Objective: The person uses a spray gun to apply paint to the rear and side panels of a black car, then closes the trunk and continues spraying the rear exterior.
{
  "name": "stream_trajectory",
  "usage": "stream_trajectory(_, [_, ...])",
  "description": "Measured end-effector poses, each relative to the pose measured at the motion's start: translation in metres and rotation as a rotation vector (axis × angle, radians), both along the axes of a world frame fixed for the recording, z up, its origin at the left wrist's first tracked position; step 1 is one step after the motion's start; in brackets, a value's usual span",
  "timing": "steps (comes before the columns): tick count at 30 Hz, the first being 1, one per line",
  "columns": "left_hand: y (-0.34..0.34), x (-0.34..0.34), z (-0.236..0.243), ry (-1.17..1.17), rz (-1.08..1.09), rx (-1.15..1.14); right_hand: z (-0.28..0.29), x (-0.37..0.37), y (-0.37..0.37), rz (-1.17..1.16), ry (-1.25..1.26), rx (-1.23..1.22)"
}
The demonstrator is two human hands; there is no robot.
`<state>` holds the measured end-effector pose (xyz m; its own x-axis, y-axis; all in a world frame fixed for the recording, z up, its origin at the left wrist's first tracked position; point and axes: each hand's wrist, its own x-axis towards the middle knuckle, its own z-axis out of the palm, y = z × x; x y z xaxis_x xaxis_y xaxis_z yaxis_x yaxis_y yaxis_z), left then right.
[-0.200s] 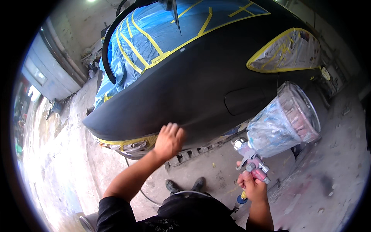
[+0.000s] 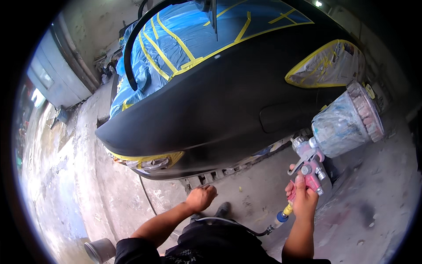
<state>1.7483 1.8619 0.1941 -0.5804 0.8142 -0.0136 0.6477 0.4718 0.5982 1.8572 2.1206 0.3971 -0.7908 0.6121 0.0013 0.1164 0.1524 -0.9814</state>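
The right hand (image 2: 304,198) was wrapped around the grip of a pink and silver spray gun (image 2: 311,171), its fingers closed on the handle and the thumb lying along the back of it. The gun was at the near right of the scene, its silver nose toward the far side, with a paint-smeared cup (image 2: 340,125) leaning out to the far right. Below the grip, a blue and yellow fitting (image 2: 281,216) joined a hose (image 2: 239,223) that ran left, across the person's waist.

The left hand (image 2: 201,198) was apart from the gun, near the middle of the scene, its fingers bent inward; I could not tell whether they pressed together or held anything. Just beyond it was the near edge of a dark car body (image 2: 198,105), with no contact to be seen. A thin rounded outline (image 2: 281,118) marked the panel's right part. At its far right was a tape-edged, paper-covered lamp area (image 2: 327,66), and at its near left another masked patch (image 2: 149,160).

Farther off, a blue plastic sheet (image 2: 176,33) striped with yellow tape covered the car's far part. A bucket (image 2: 100,251) was at the near left on the stained floor (image 2: 66,176), and a pale door (image 2: 59,83) at the far left.
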Motion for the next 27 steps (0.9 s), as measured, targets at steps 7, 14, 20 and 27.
stream_trajectory(7, [-0.021,0.081,-0.083,-0.634,0.026,0.035,0.01,-0.023,-0.047,0.199,-0.019,-0.062])
stream_trajectory(14, [0.006,0.092,-0.078,-0.739,-0.38,-0.058,0.015,-0.042,-0.079,0.578,0.024,-0.265])
stream_trajectory(20, [0.055,0.119,-0.106,-0.645,-1.047,0.069,0.039,-0.039,-0.042,-0.018,0.094,-0.14])
stream_trajectory(27, [0.06,0.128,-0.11,-0.796,-1.068,-0.159,0.073,-0.031,-0.014,-0.307,0.087,0.073])
